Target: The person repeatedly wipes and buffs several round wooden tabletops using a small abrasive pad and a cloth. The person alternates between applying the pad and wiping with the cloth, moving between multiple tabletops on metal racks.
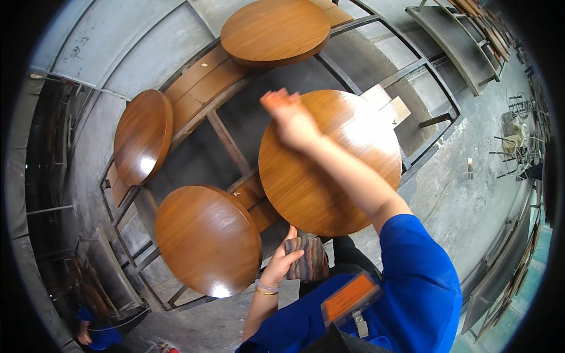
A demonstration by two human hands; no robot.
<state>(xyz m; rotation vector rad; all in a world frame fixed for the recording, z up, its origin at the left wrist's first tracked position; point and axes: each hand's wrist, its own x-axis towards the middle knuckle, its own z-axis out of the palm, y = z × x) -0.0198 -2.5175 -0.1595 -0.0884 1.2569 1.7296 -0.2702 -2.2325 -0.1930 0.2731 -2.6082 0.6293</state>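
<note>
A round, glossy brown wooden tabletop lies in front of me on a metal frame. My right arm reaches across it. At its far left edge is my right hand, fingers stretched out and slightly blurred, with nothing in them; whether it touches the surface I cannot tell. Below the near edge, my left hand is closed around a block with wavy brown, grey and reddish stripes. The block's kind is not clear, and part of it is hidden by my fingers and thumb.
More round wooden tops rest on the dark metal frame: one at near left, one at far left, one at the back. Brown boards lie beneath them. Stacked panels stand at far right. Another person is at lower left.
</note>
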